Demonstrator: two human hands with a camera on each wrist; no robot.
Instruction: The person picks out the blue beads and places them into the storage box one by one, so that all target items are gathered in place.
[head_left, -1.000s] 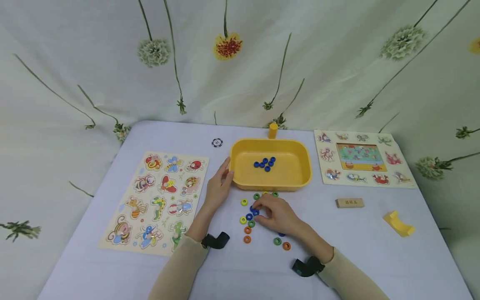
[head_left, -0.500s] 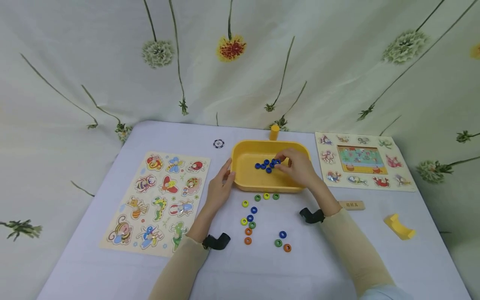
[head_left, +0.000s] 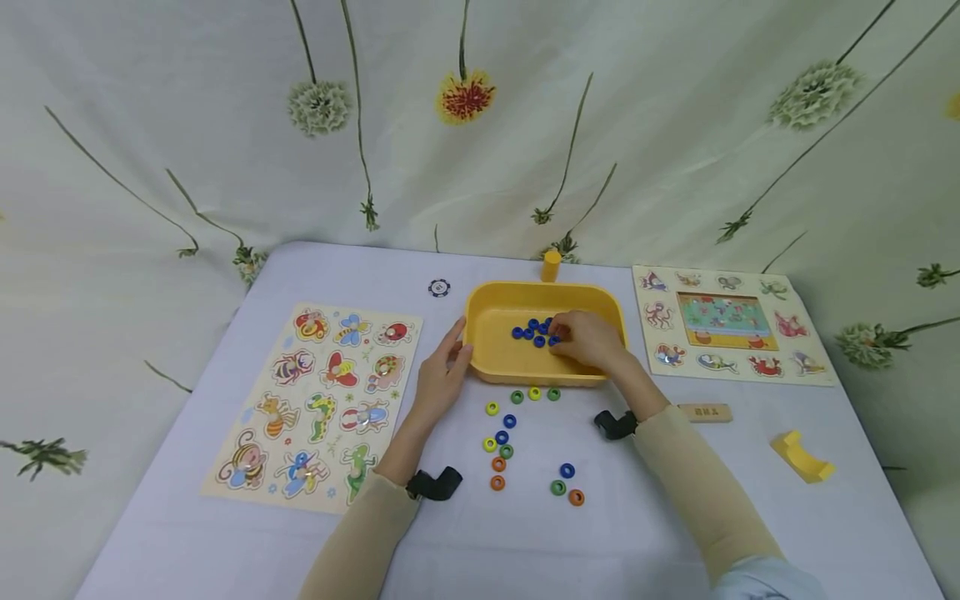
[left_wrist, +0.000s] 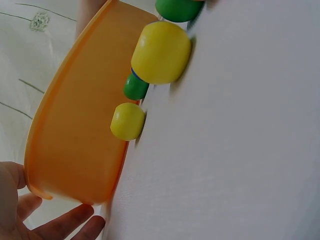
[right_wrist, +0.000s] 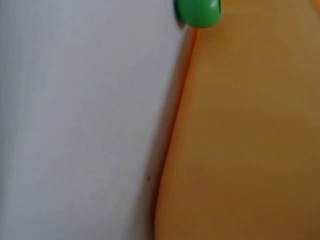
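A yellow tray [head_left: 480,367] stands on the white cloth, with several blue ring beads [head_left: 539,341] on its floor. My right hand [head_left: 588,340] reaches into the tray's right half. Its thumb and fingertips pinch one blue bead [head_left: 554,340] low beside the others; the fingers partly cover it. My left hand [head_left: 438,379] rests against the tray's left end with fingers extended. The left wrist view shows these fingers [left_wrist: 65,222] touching the tray's outer wall [left_wrist: 85,115]. The right wrist view shows the tray wall [right_wrist: 240,135] but not the right hand.
Loose yellow beads [head_left: 492,408], green beads [head_left: 558,487], blue beads [head_left: 567,471] and orange beads [head_left: 498,482] lie before the tray. Picture boards [head_left: 307,400] [head_left: 810,358] flank it. A wooden block [head_left: 708,412], yellow curved piece [head_left: 802,457], yellow cylinder [head_left: 551,267] and chip [head_left: 438,287] lie around.
My right hand carried a blue bead from the cloth into the tray, then moved it slightly down and toward the tray's front. The left hand stayed at the tray's left end.
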